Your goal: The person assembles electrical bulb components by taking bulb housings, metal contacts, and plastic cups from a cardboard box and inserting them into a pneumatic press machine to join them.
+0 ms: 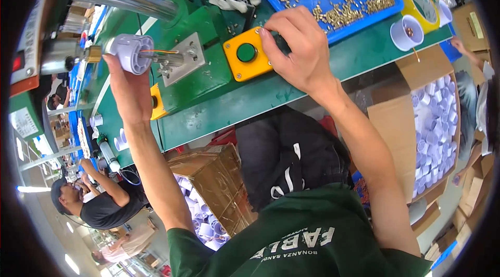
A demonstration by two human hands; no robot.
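My left hand is closed round a white plastic cup-shaped part, held on its side under the brass-coloured tip of a machine. A thin metal rod and an orange wire show at the part's open end, above a metal plate on the green machine base. On the bench, a yellow button box carries a green push button. My right hand grips this box at its right end, thumb on the face and fingers curled over the far side. Between them a dark button partly shows.
A blue tray of small brass pieces lies at the back. Beside it are yellow tape and a white cup with a wire. Cartons of white parts stand right and below. A person works at left.
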